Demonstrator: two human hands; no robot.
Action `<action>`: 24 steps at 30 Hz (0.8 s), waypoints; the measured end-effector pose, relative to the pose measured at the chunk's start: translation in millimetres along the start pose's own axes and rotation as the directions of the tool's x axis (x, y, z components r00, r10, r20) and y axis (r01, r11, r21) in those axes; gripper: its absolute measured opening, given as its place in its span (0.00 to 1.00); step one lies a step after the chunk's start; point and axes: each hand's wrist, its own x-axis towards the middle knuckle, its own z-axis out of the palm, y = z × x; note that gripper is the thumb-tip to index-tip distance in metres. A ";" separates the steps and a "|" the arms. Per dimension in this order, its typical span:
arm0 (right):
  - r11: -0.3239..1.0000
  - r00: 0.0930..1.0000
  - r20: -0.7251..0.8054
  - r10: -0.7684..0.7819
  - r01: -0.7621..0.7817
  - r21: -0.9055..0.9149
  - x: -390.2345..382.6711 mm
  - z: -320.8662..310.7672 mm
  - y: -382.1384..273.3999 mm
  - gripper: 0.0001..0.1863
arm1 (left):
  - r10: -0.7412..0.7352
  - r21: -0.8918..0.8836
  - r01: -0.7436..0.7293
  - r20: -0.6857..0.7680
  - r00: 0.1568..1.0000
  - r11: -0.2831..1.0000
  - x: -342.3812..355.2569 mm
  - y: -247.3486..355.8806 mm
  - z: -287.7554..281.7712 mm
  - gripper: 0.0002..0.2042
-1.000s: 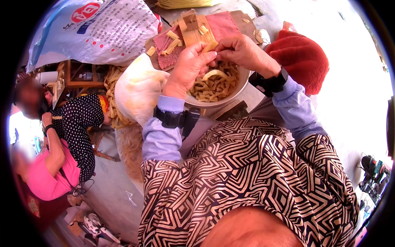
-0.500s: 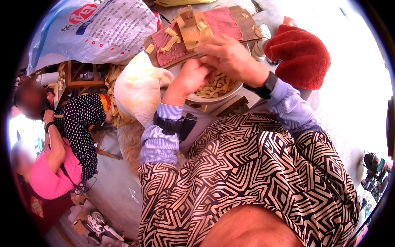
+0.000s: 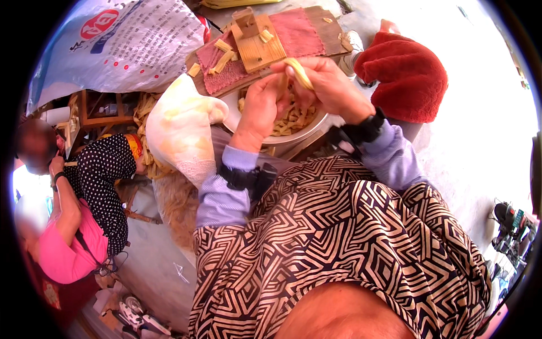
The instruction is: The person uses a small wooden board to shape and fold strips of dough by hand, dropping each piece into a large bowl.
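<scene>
My right hand (image 3: 336, 90) is closed on a pale yellow folded strip (image 3: 303, 74), which loops over its fingers. Beside it my left hand (image 3: 259, 110) has its fingers bent together near the strip; what lies between them is hidden. Both hands are over a white basin (image 3: 323, 120) of short yellow strip pieces (image 3: 296, 120). Just beyond, a wooden board (image 3: 334, 38) carries pink cloths (image 3: 296, 31) and a wooden block (image 3: 261, 55) with an upright piece at its far end. Several cut pieces (image 3: 224, 61) lie on the board, and one rests on the block.
A stained white cloth (image 3: 180, 127) bulges left of the basin, near more long strips (image 3: 148, 116). A large printed sack (image 3: 121, 51) fills the far left. At the right stands something under a red cloth (image 3: 403, 76). Another person in pink (image 3: 70, 248) sits at the left.
The yellow strip now shows clearly in my right hand. Both hands have turned and sit slightly further right over the basin. The whole view has shifted a little.
</scene>
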 end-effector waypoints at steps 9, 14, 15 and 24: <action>0.291 0.810 -0.032 -0.585 0.173 -0.941 0.4 -12.8 21.8 0.09 | -0.072 -0.078 0.081 0.114 0.991 0.994 -5.1 -12.8 0.8 0.05; 0.467 0.942 -0.120 -0.313 0.042 -0.883 2.6 -20.6 19.0 0.16 | 0.550 0.805 -0.415 0.135 0.824 0.425 3.9 -12.8 -6.3 0.05; 0.643 0.967 -0.140 -0.214 0.032 -0.766 6.3 -25.5 27.0 0.18 | 0.675 0.887 -0.439 0.237 0.699 0.144 4.1 -12.0 -3.6 0.06; 0.959 0.981 0.122 0.149 -0.174 0.224 10.4 -35.4 49.4 0.13 | 0.629 0.761 -0.522 0.199 0.752 0.384 -5.2 -9.8 9.8 0.13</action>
